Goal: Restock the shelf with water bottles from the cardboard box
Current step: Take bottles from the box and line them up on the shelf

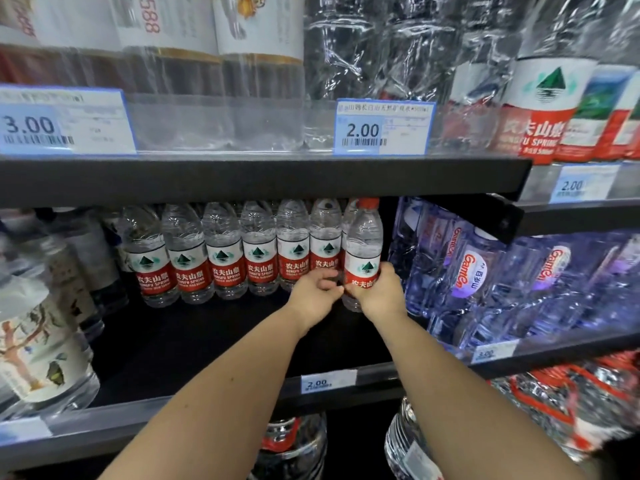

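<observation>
Right grip [375, 289]: we see it wrapped round the lower label of one water bottle [363, 244], fingers and thumb clamped on it.
Left grip [313, 294]: just left of the right grip, knuckles to us, fingertips meeting those of the right. Its fingers are curled, but we cannot tell whether they hold anything.
Held bottle: upright, red-capped, clear and full, with a red and white label. It rises above the right grip, and its cap is close under the upper shelf edge [263, 178].
Row of bottles [221, 251]: bottles with the same label stand shoulder to shoulder, running left from the left grip. The nearest one is just behind that grip's fingers.
Shelf [194, 341]: we see dark bare board in front of the row, between the grips and the front lip. This is the widest open room, and both forearms cross it.
Front lip: a 2.00 price tag [327, 381] sits on it, below and nearer to us than the grips.
Right of the right grip: blue-tinted bottles [467, 271] lean on a tilted shelf, close beside the held bottle.
Far left of the grips: a large bottle [38, 358] with a painted label stands at the shelf front.
Above the grips: shrink-wrapped packs [363, 46] fill the upper shelf.
Below the forearms: more wrapped bottles [294, 441] lie on the tier beneath.
</observation>
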